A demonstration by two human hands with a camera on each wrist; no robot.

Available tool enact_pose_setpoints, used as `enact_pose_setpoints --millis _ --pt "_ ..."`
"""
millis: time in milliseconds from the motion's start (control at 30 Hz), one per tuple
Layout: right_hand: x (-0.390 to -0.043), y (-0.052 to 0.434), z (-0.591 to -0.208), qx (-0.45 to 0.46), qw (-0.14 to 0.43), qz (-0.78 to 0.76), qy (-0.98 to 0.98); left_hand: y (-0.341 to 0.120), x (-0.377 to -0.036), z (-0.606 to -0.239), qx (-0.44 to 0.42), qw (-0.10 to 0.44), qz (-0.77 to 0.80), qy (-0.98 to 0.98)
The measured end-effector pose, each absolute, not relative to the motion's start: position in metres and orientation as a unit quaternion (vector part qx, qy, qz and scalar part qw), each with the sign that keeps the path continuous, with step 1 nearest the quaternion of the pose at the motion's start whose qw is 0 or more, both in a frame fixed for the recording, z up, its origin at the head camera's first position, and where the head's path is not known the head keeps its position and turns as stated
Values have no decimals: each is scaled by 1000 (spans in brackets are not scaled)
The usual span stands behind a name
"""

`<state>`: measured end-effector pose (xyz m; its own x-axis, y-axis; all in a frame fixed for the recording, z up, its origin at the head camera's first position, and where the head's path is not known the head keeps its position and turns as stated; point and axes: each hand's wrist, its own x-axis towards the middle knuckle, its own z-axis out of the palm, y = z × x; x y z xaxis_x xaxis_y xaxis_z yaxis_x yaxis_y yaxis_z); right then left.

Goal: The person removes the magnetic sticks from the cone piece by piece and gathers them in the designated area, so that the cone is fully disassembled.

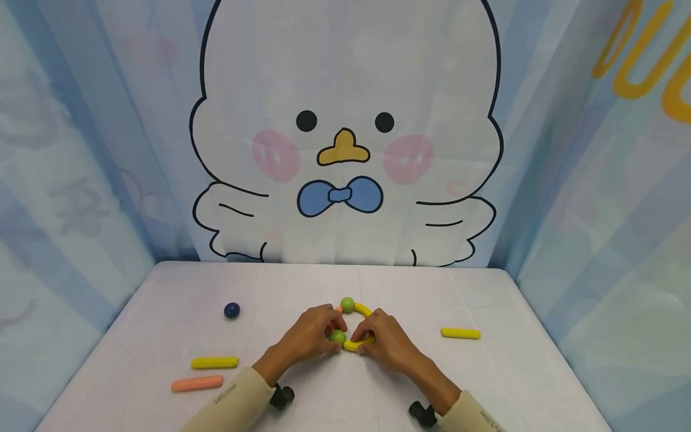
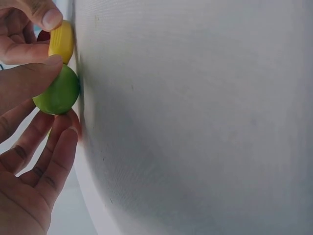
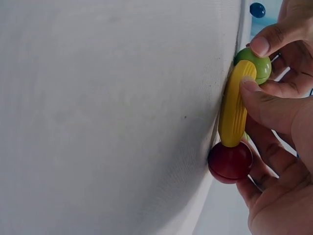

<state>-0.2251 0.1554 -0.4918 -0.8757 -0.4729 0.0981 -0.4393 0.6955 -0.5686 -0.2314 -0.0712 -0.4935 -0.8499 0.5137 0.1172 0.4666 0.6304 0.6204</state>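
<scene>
The left hand is pinching the green ball; the right hand is pinching the yellow rod, whose end is meeting the ball's right side.

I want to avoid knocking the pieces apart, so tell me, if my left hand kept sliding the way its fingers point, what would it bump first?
Likely the right hand. The left hand points toward it, pinching the green ball against the yellow stick that the right hand holds.

Dark blue ball, two loose yellow sticks, orange stick on the white table.
</scene>
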Motion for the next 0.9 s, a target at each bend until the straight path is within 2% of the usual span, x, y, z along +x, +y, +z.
enact_pose_setpoints --millis 667,767,900 --pt "-225 168 -488 -279 34 -295 913 -75 -233 -493 268 8 291 918" --pt "-224 169 -489 -260 16 -306 916 -75 -232 -493 268 1 285 920" --pt "-223 167 -489 -184 -39 -308 933 -75 -230 -494 263 -9 284 922"
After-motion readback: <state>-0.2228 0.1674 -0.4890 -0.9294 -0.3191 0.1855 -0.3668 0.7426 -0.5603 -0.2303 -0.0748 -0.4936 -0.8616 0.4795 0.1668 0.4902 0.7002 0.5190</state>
